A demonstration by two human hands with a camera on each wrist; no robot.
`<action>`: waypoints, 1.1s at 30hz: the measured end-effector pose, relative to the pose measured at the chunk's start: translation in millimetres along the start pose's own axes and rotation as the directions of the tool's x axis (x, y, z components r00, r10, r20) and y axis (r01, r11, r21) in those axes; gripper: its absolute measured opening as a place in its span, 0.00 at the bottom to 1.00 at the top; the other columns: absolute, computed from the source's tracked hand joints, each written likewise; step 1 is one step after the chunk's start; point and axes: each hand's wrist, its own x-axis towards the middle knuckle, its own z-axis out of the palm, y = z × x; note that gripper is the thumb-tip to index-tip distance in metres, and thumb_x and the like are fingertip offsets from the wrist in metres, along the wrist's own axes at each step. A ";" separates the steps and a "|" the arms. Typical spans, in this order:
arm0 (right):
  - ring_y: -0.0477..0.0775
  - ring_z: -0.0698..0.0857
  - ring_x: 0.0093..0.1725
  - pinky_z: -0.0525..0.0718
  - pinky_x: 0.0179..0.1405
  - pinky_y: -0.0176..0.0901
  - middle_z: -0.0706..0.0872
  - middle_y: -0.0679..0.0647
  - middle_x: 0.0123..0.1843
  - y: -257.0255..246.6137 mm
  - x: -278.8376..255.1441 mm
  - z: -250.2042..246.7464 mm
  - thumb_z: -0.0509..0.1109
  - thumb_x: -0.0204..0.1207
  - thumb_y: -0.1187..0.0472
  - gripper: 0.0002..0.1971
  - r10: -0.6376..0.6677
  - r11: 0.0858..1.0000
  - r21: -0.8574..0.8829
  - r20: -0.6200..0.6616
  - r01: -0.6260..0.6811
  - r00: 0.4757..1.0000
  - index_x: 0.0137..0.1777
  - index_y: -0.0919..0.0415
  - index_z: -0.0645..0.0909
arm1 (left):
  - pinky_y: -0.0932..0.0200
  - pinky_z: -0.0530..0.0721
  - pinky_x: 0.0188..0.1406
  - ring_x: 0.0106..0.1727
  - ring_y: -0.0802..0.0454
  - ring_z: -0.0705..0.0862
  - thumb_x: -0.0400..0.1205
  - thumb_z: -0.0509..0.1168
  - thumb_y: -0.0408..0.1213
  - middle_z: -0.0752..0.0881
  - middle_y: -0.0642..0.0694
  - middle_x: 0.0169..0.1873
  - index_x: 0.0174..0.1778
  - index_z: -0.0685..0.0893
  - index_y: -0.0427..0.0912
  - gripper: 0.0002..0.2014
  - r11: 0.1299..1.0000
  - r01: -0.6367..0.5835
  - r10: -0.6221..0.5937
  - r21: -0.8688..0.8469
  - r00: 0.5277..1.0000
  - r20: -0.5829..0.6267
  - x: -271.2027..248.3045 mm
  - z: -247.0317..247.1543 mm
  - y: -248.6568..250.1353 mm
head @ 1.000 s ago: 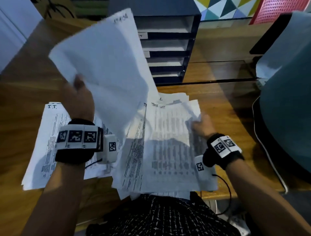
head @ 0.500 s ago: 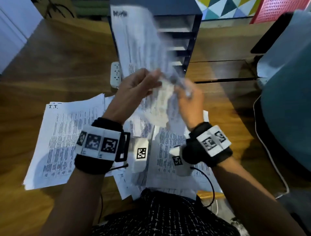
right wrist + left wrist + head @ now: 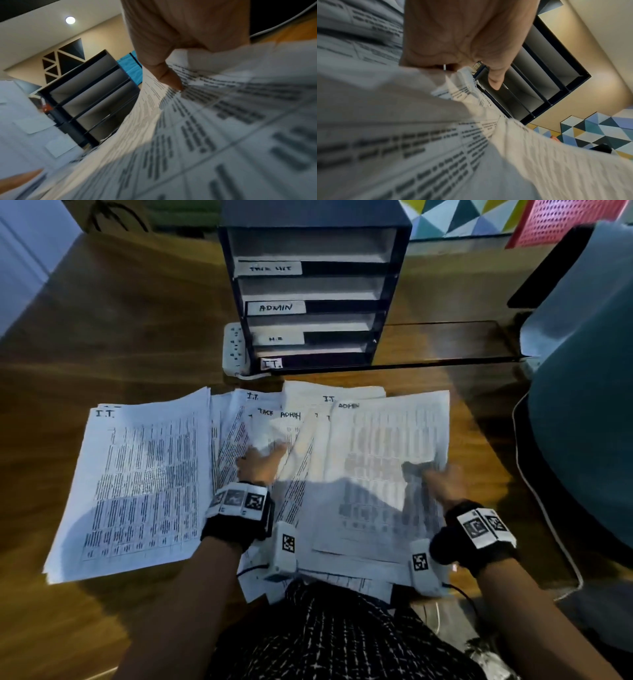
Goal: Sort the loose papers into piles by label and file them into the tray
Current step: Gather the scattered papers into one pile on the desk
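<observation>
The left hand (image 3: pixel 262 463) lies with fingers spread flat on the loose papers (image 3: pixel 274 433) at the middle of the desk (image 3: pixel 102 337). The right hand (image 3: pixel 442 481) pinches the right edge of the top sheet (image 3: pixel 387 460), marked ADMIN. An I.T. pile (image 3: pixel 137 484) lies left; the labelled tray (image 3: pixel 311 299) stands just behind the papers.

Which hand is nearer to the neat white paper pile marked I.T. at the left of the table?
Left. The left hand rests on loose sheets just beside the white paper pile marked I.T.; the right hand holds a sheet marked ADMIN far across.
</observation>
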 end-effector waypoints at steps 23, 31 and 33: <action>0.42 0.81 0.42 0.78 0.44 0.36 0.82 0.49 0.44 -139.0 -78.2 -35.6 0.64 0.67 0.71 0.18 -0.645 0.463 0.683 -0.178 0.566 0.743 0.58 0.68 0.72 | 0.69 0.84 0.40 0.40 0.66 0.87 0.67 0.72 0.41 0.89 0.63 0.34 0.37 0.89 0.60 0.07 0.385 -0.765 0.756 -0.516 0.582 -0.299 -99.3 -90.1 79.0; 0.33 0.82 0.53 0.79 0.52 0.31 0.81 0.42 0.57 -81.9 -93.5 6.2 0.71 0.64 0.71 0.37 -0.583 0.650 0.649 0.094 0.394 0.807 0.73 0.59 0.62 | 0.73 0.82 0.42 0.44 0.70 0.86 0.48 0.80 0.56 0.89 0.66 0.39 0.48 0.80 0.54 0.33 0.515 -0.678 0.683 -0.524 0.694 -0.226 -77.0 -78.0 23.6; 0.30 0.80 0.52 0.80 0.54 0.31 0.79 0.42 0.58 -81.1 -94.1 16.2 0.65 0.72 0.78 0.33 -0.558 0.694 0.605 0.110 0.390 0.822 0.75 0.60 0.61 | 0.65 0.83 0.41 0.44 0.64 0.87 0.52 0.79 0.45 0.89 0.59 0.39 0.47 0.80 0.53 0.27 0.580 -0.630 0.631 -0.517 0.748 -0.205 -75.4 -68.3 20.7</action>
